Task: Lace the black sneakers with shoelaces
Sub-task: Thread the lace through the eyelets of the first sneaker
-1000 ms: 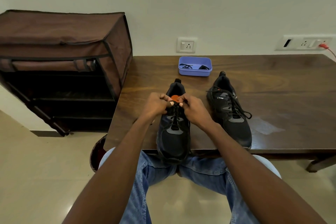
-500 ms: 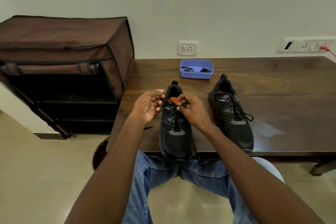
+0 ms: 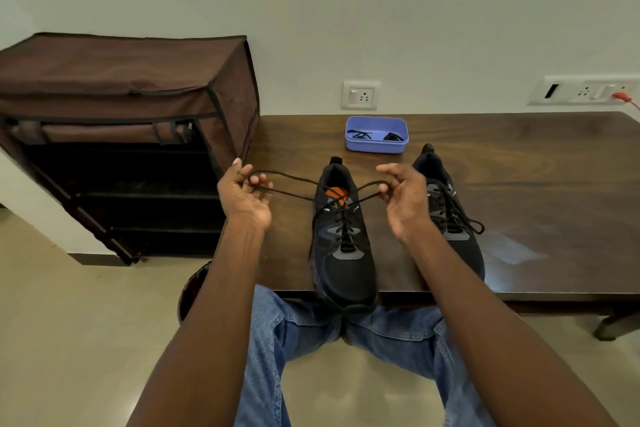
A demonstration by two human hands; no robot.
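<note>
Nearest, my knees in blue jeans (image 3: 311, 329) sit under the table (image 3: 519, 204) edge. Just beyond, my left hand (image 3: 244, 199) and right hand (image 3: 405, 201) each pinch a loop of the black shoelace (image 3: 298, 184), drawn out sideways from the near sneaker (image 3: 343, 253). Beside it stands the laced second sneaker (image 3: 446, 211); farther back, a blue tray (image 3: 376, 146) holds spare laces.

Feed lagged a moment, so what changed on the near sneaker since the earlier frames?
Both hands drew apart from the tongue: left hand went left, right hand right, pulling the lace ends taut. The near sneaker, other sneaker and blue tray stayed put.
</note>
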